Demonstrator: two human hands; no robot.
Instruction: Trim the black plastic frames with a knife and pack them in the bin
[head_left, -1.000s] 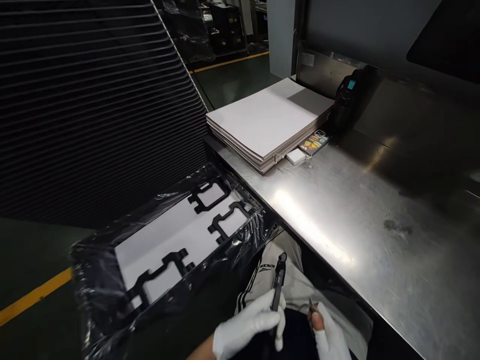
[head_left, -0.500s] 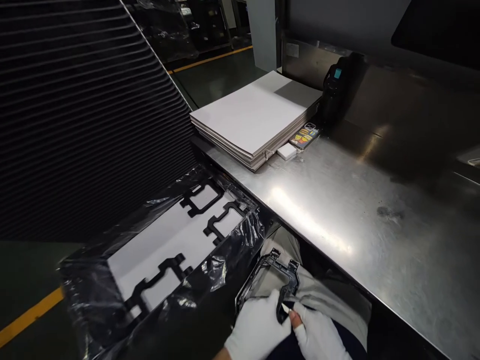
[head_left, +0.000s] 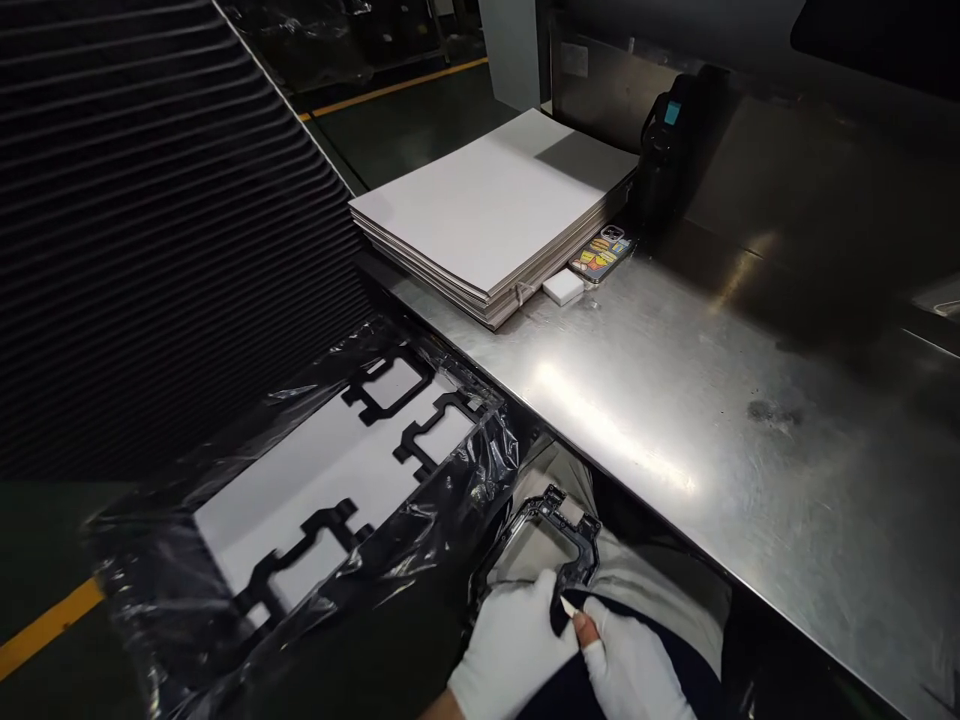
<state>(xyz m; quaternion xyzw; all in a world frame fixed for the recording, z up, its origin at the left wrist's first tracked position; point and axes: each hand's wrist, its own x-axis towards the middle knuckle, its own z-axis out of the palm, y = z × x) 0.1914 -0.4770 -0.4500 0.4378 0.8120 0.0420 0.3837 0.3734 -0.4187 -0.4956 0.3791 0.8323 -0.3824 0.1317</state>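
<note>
Stainless bench (head_left: 675, 400) sits to the right, a black-bagged bin (head_left: 225, 560) of similar frames to the left, and between them, over the lap, is the black frame part (head_left: 559, 545): thin, open, with small tabs. Left hand (head_left: 514, 650) grips its lower edge; right hand (head_left: 637, 665) pinches a small pale blade (head_left: 568, 607) against it. Risk, as I judge it: the blade slips off the narrow edge and gouges the frame or the left glove.

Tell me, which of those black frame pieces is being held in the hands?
The black frame over the person's lap, gripped by the left hand and right hand; the other frames lie on white sheet in the plastic-lined box.
</note>
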